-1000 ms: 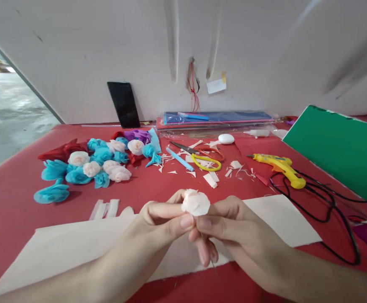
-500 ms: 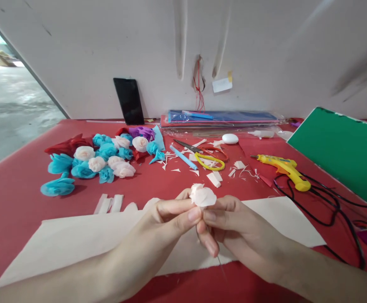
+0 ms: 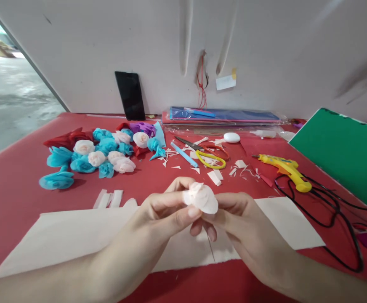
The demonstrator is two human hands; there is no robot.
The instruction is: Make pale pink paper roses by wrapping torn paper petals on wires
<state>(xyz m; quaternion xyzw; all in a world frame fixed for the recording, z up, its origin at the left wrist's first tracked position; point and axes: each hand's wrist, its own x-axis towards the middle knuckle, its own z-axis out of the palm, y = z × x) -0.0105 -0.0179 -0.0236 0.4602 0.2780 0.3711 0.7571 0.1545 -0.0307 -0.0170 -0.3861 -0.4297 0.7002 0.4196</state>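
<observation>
You hold a pale pink flower (image 3: pixel 201 198) at the centre of the clock, its thin, crinkled petals rounded and overlapping like a small rose. Your left hand (image 3: pixel 148 227) is closed in a pinch, thumb and forefinger on the flower's lower edge; your right hand (image 3: pixel 249 225) closes on its base from the 3 o'clock side, its thumb tip partly hidden by the broad outer petal. A fine, stiff stem (image 3: pixel 211 249) slants down below the fingers towards 5 o'clock. Under your wrists a smooth, cream-coloured sheet (image 3: pixel 71 231) stretches across the red desk (image 3: pixel 158 176) from 8 to 4 o'clock. At 10 o'clock you have a heap of ruffled flowers (image 3: pixel 107 145) in blue, red, purple and pale pink. At 12 o'clock, metal-bladed scissors (image 3: pixel 210 160) with yellow and orange handles lie among jagged pale scraps (image 3: pixel 214 177); at 2 o'clock rests a hard yellow glue gun (image 3: pixel 281 165). Beyond the scissors, a glossy clear plastic sleeve (image 3: pixel 234 129) holds flat coloured sheets, and a small whitish bottle (image 3: pixel 264 134) lies between 1 and 2 o'clock, its contents too small to make out.
</observation>
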